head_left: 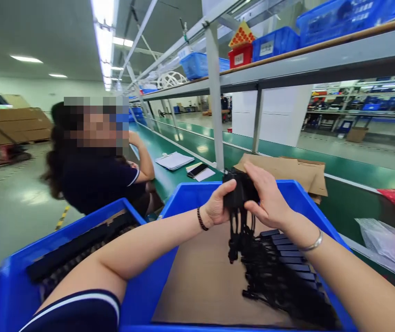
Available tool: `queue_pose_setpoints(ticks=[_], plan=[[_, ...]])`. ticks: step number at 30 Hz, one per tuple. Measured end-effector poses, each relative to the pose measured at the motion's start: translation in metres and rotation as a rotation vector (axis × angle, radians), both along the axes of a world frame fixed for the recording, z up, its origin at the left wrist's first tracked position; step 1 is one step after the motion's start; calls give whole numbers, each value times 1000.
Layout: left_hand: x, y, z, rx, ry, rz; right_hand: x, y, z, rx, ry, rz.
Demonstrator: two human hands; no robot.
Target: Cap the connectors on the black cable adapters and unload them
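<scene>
Over the large blue bin, my left hand grips a small stack of black power adapters, thumb on the near side. My right hand holds the stack's right side, with its fingers along the top and its thumb below. Black cables with plugs dangle from the stack. Below, more black adapters lie in a row along the bin's right side, with their cables heaped beside them. Brown cardboard lines the bin's bottom.
Another blue bin holding black parts stands at left, near a seated co-worker. Papers and a phone lie on the green bench, with cardboard sheets behind the bin. A shelf post rises ahead.
</scene>
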State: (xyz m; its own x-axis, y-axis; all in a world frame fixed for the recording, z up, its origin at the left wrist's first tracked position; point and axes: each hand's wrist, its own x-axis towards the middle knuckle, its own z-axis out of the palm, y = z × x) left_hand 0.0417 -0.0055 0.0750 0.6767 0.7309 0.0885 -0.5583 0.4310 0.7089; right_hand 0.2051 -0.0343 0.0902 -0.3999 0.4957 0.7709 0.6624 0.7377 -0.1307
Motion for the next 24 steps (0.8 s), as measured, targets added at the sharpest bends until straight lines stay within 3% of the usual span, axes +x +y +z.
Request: queue_pose_setpoints(ticks=[2,4,8,13,24], plan=[[-7,13,1,102,27,2,6,6,1,-97,202,-88],[-14,24,4,193,39,57,10,13,-3,-295,409,-129],[-21,32,13,251,16,202,4,22,-17,-727,574,13],[-23,28,24,260,-35,164,-10,11,-16,-1040,630,219],[-24,21,28,283,-70,191,-1,5,-13,-1362,528,422]])
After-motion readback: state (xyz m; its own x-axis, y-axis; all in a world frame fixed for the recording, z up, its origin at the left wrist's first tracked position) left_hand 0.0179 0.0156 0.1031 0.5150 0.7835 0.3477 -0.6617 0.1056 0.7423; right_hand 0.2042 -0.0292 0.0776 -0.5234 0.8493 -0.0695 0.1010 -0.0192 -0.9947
